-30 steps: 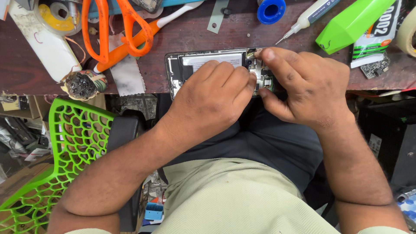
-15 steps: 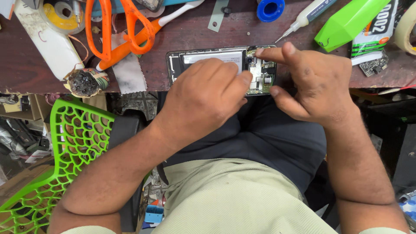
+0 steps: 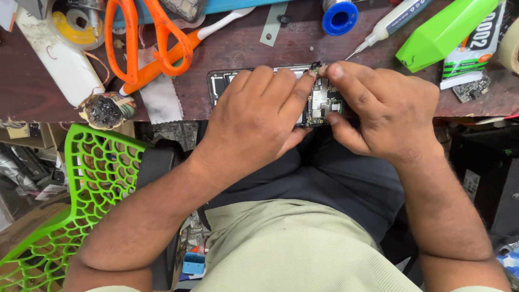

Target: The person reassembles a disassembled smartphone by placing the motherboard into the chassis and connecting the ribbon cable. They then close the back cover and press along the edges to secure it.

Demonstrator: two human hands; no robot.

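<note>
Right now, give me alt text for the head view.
Both hands work on an opened phone at the table edge: the left hand presses it down, the right hand pinches its top corner. Orange scissors lie behind.
</note>
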